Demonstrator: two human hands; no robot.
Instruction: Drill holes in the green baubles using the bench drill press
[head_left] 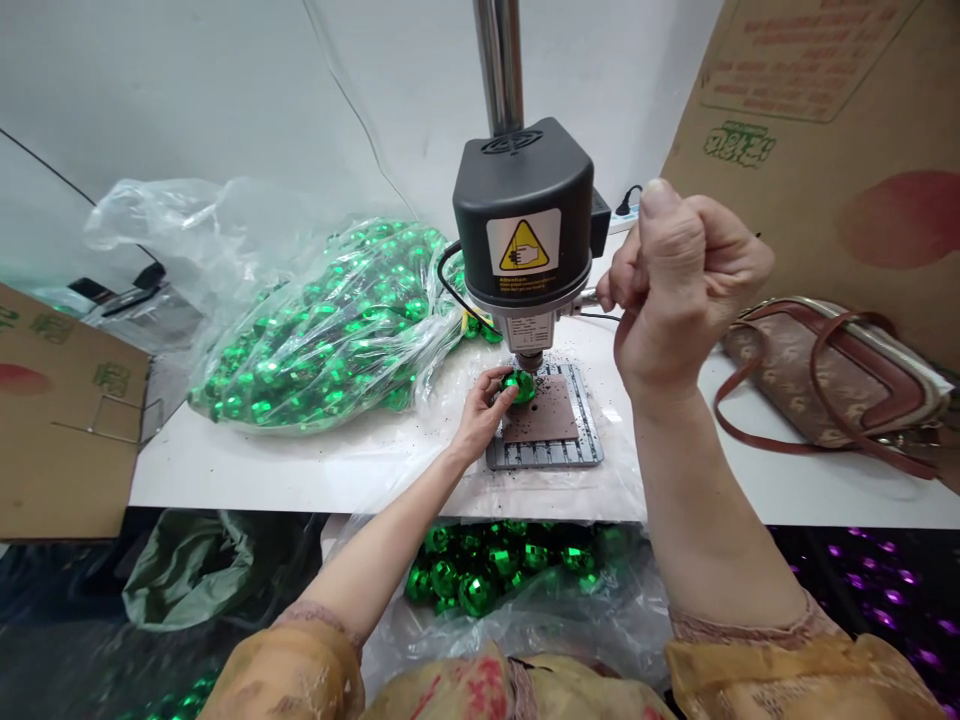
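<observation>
My left hand (484,412) pinches a shiny green faceted ball (519,386) between thumb and fingers. The ball sits directly beneath the chuck (529,361) of a black bench drill press (523,215); whether a bit touches it is hidden. My right hand (679,275) is closed in a fist at the machine's right side, around its feed handle (590,297). Most of that handle is covered by my fingers. Under the ball lies a brown board (551,420) with a small dark hole, on the slotted metal base (545,463). Dark shavings are scattered over both.
A clear plastic bag of green balls (322,330) lies left of the drill press. More loose green balls (476,592) rest in plastic below the table edge. A brown handbag (832,375) and a large carton (825,150) stand right; another carton (67,430) is left.
</observation>
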